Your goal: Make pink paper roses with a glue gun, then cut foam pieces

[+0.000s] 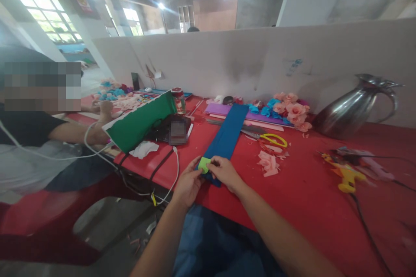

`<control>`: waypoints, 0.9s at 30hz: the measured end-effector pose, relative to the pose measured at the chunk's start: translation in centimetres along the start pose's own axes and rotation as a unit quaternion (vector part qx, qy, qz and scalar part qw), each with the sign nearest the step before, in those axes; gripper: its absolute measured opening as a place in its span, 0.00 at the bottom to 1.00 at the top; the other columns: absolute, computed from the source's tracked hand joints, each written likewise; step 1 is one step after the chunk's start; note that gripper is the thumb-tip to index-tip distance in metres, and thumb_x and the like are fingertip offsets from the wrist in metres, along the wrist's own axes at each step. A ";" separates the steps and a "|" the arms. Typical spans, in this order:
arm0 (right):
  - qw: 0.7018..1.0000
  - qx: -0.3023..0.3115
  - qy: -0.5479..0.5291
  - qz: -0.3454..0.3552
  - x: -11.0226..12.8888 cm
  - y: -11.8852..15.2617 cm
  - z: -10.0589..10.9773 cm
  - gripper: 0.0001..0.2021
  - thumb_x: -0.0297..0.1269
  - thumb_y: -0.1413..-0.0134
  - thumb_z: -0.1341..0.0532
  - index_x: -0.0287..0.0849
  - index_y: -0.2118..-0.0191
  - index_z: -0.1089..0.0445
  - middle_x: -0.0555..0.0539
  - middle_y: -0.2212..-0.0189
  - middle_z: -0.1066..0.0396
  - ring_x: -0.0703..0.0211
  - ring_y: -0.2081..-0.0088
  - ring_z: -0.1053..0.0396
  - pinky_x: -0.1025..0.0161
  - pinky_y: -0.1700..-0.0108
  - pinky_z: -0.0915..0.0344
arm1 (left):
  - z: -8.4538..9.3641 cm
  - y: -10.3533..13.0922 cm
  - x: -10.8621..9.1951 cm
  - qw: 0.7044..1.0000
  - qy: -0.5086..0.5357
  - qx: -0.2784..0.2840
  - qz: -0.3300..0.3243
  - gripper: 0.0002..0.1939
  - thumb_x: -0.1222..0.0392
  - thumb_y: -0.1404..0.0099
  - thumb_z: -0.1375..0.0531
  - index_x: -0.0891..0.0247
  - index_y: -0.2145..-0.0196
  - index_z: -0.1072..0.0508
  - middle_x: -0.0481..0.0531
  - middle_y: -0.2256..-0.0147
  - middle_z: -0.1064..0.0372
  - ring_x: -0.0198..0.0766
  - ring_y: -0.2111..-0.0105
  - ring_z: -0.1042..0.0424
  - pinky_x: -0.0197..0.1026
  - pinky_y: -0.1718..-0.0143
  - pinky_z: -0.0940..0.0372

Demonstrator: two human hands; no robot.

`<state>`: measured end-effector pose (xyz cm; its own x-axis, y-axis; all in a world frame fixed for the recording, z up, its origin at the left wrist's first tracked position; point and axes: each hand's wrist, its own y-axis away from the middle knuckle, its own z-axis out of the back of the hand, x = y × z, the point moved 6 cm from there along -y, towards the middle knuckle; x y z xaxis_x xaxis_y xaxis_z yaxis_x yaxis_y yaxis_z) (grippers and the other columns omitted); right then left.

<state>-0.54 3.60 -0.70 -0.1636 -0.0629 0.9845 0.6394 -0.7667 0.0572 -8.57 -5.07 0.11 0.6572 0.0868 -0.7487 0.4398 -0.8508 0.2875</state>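
A small yellow-green square of paper (204,165) is held between my two hands, over the near end of a long blue strip (227,132). My left hand (189,181) grips the square's left side between thumb and fingers. With its fingers pinched together, my right hand (224,172) holds the square's right edge. The blue strip lies flat and slants away toward the wall. Right of it are yellow-handled scissors (273,140) and crumpled pink paper scraps (269,163).
Pink and blue paper flowers (289,110) lie before a steel jug (349,110). A yellow glue gun (347,175) with its cord is at the right. To the left are a green panel (141,123), a glass jar (178,101), a white cable (177,169) and a seated person (29,138).
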 end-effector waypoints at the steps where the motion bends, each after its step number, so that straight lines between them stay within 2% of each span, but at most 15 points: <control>1: 1.000 -0.001 0.003 -0.001 0.0 0.1 0.0 0.07 0.36 0.53 0.43 0.43 0.77 0.40 0.58 0.88 0.41 0.68 0.85 0.42 0.71 0.81 0.49 | 0.0 0.0 0.0 1.000 -0.001 0.000 -0.001 0.31 0.76 0.49 0.40 0.65 0.46 0.36 0.54 0.66 0.25 0.36 0.70 0.26 0.36 0.68 0.32; 8: 1.000 -0.010 -0.004 -0.005 0.3 0.1 0.1 0.04 0.34 0.54 0.42 0.43 0.76 0.39 0.58 0.86 0.39 0.69 0.84 0.40 0.71 0.80 0.47 | 0.2 -0.3 0.2 1.000 -0.016 0.008 -0.005 0.30 0.75 0.48 0.40 0.66 0.46 0.36 0.54 0.67 0.25 0.35 0.70 0.27 0.36 0.67 0.32; 12: 1.000 -0.022 -0.018 -0.008 0.1 0.0 0.2 0.05 0.35 0.51 0.43 0.43 0.74 0.39 0.58 0.87 0.40 0.69 0.85 0.41 0.72 0.81 0.47 | 0.2 -0.3 0.0 1.000 -0.020 0.001 -0.005 0.31 0.75 0.48 0.40 0.65 0.45 0.37 0.54 0.66 0.25 0.35 0.70 0.27 0.35 0.68 0.33; 19: 0.999 -0.002 -0.032 -0.032 -0.1 0.0 0.1 0.05 0.31 0.52 0.44 0.43 0.75 0.40 0.59 0.90 0.38 0.71 0.89 0.46 0.73 0.86 0.52 | 0.2 -0.3 0.0 1.000 -0.028 -0.010 0.000 0.32 0.75 0.51 0.41 0.67 0.46 0.36 0.53 0.70 0.26 0.36 0.71 0.27 0.37 0.67 0.33; 27: 0.998 -0.003 -0.052 -0.031 -0.1 0.1 -0.2 0.03 0.30 0.53 0.44 0.43 0.74 0.40 0.59 0.90 0.39 0.70 0.89 0.45 0.73 0.86 0.51 | 0.3 -0.5 0.0 0.998 -0.065 -0.001 -0.018 0.30 0.71 0.52 0.37 0.63 0.50 0.32 0.49 0.72 0.28 0.34 0.71 0.28 0.36 0.68 0.34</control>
<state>-0.63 3.44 -0.79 -0.1238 0.0505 0.9910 0.6259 -0.7710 0.1174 -8.95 -4.77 -0.24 0.5556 0.0501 -0.8299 0.4629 -0.8478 0.2588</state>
